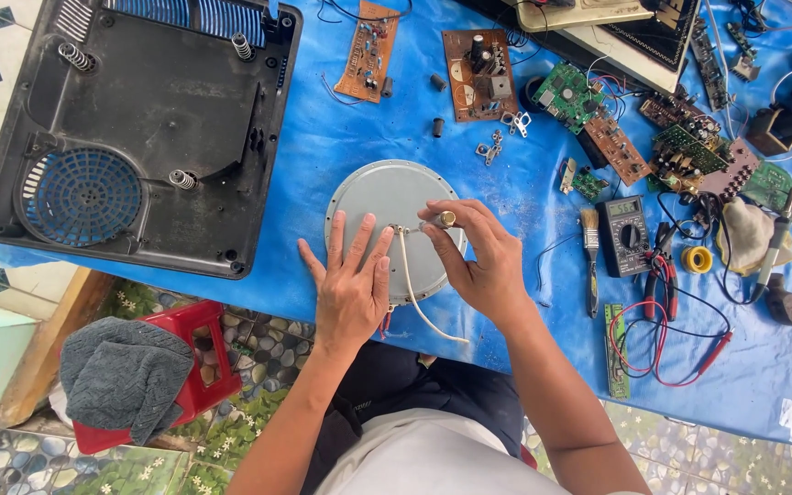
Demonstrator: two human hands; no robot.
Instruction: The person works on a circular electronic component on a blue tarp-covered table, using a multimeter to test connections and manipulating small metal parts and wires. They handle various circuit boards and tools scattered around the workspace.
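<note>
Pinched in right hand [480, 259] fingertips: small brass part [447, 218] over round grey disc [394, 228] on blue table cover [341, 128]. Left hand [350, 280] flat, fingers spread on disc, beside white wire [412, 291]. Black casing [144, 128] to left, multimeter [624, 235] & brush [590, 257] to right

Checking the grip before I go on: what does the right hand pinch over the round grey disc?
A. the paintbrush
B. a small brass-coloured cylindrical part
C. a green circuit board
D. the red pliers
B: the right hand pinches a small brass-coloured part between thumb and fingers above the grey disc, while the left hand lies flat on the disc.
</note>
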